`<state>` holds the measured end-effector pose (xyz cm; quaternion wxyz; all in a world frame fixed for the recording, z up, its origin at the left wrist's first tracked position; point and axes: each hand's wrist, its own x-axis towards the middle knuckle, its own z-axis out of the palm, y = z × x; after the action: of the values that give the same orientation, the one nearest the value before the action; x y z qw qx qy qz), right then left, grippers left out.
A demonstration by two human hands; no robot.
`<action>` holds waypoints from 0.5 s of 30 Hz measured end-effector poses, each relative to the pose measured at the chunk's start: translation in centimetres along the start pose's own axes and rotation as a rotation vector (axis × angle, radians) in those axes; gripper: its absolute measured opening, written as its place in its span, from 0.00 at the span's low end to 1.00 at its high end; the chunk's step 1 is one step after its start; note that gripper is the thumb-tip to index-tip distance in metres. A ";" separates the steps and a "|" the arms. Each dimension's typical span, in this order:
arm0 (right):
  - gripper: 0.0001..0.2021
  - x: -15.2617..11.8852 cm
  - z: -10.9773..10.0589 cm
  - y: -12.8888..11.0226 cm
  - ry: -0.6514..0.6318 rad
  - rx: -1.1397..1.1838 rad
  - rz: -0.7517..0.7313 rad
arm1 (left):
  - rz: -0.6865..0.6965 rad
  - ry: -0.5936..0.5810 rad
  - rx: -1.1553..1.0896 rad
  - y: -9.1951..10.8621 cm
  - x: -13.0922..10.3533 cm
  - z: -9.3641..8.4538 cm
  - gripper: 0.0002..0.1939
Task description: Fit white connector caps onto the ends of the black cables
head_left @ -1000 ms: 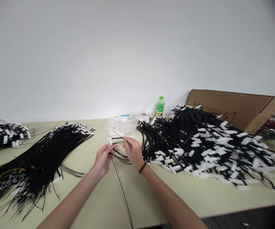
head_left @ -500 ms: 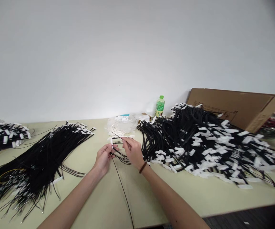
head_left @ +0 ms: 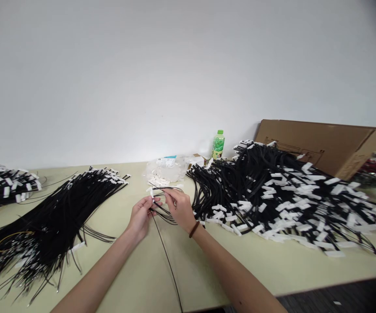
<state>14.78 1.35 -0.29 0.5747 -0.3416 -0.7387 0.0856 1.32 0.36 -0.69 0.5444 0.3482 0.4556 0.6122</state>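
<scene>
Near the middle of the table, my left hand (head_left: 141,216) is closed around a white connector (head_left: 151,194) from which several black wires (head_left: 165,214) curve off to the right. My right hand (head_left: 179,208) pinches a thin black wire between thumb and forefinger, just right of the connector. That wire's tip points up and left, above the connector. One long black wire (head_left: 167,256) hangs from my left hand down to the table's front edge. Whether the pinched wire touches the connector is too small to tell.
Bundles of black wires with white connectors lie to the left (head_left: 73,200) and in a large heap to the right (head_left: 272,195). Behind my hands are a clear plastic bag (head_left: 168,168) of white parts and a green-capped bottle (head_left: 218,144). A cardboard box (head_left: 311,145) leans at the back right.
My right hand has shifted slightly left with the pinched wire, whose tip sits a little further left. My left hand stays almost in place on the connector.
</scene>
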 end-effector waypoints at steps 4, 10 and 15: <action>0.13 -0.1 0.0 -0.2 -0.010 0.011 -0.001 | 0.002 -0.007 0.010 -0.1 0.1 -0.1 0.14; 0.12 0.0 0.0 -0.2 -0.016 0.012 -0.005 | 0.002 0.002 0.003 -0.1 0.1 -0.1 0.16; 0.12 0.0 0.0 -0.2 -0.030 0.016 -0.010 | 0.009 -0.007 0.003 -0.1 0.1 -0.1 0.16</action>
<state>14.68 1.16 -0.20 0.5668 -0.3319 -0.7482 0.0937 1.23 0.41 -0.87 0.5429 0.3531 0.4528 0.6128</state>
